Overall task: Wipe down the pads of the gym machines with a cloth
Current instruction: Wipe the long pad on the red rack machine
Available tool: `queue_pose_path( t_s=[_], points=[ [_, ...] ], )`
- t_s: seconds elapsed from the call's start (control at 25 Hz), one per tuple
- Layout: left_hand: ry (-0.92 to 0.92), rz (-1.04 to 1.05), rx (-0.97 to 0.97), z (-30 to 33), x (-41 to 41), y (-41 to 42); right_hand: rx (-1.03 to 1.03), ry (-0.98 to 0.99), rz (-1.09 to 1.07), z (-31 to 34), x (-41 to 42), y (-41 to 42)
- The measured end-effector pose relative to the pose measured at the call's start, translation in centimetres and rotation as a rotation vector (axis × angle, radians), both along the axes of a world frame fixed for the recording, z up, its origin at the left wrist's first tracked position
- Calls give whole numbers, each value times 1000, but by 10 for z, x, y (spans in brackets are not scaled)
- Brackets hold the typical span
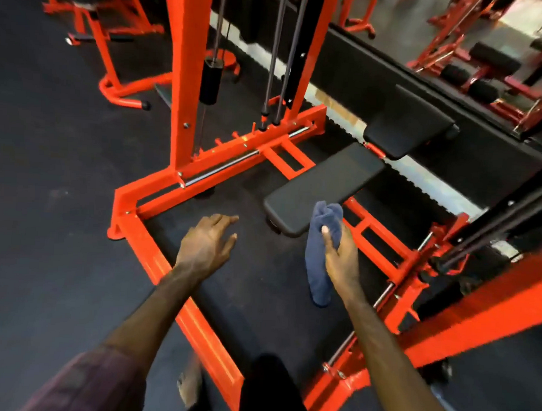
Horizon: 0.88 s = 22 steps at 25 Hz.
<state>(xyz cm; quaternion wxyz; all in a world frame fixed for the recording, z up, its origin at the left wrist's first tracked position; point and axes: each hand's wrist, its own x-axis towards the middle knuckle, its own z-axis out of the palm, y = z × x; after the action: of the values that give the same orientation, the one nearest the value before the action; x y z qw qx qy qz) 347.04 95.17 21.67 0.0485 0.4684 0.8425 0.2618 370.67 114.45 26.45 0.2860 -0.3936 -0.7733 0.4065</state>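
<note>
Nearest us, a dull purple sleeve covers our left upper arm, and a bare foot stands on the dark, matte rubber floor. Our left hand hangs palm down above the floor inside the machine's base, its fingers loosely spread and holding nothing. Our right hand pinches a blue cloth, thumb pressed on its front and fingers wrapped behind. The cloth looks like soft terry, bunched into a long roll; its top pokes up over the near corner of the seat pad and its tail droops below our wrist.

The seat pad is a flat, rounded rectangle of smooth black vinyl with a faint sheen, carried low on the orange frame. That frame is square steel tube with glossy paint, bolted at the corners and laid in a wide U on the floor. Just beyond the seat, a second black pad, the back pad, tilts upward, joined by a short orange link.

To the left of the pads rises a thick orange upright, with a chrome bar along its base, thin grey guide rods and a black cylindrical weight hanging on a cable. Farther off, other orange machines with curved tubes stand at the upper left, and more with round black rollers at the upper right.
</note>
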Motion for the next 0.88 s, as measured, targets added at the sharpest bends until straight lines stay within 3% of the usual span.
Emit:
queue_pose_path(
  t_s=[0.28, 0.6, 0.68, 0.8, 0.88],
  points=[
    [-61, -55, 29, -80, -54, 62, 64, -1, -232, -83, -51, 101],
    [-112, -17, 45, -211, -100, 199, 131, -43, -205, -238, -131, 260],
    [-145, 20, 57, -247, -107, 239, 184, -240, -72, -289, -154, 279],
    [-216, 50, 33, -297, -106, 299, 297, -724, 260, -356, -160, 290],
    [-234, 92, 56, -322, -106, 332, 423, -842, 394, -378, -159, 299]
  ],
)
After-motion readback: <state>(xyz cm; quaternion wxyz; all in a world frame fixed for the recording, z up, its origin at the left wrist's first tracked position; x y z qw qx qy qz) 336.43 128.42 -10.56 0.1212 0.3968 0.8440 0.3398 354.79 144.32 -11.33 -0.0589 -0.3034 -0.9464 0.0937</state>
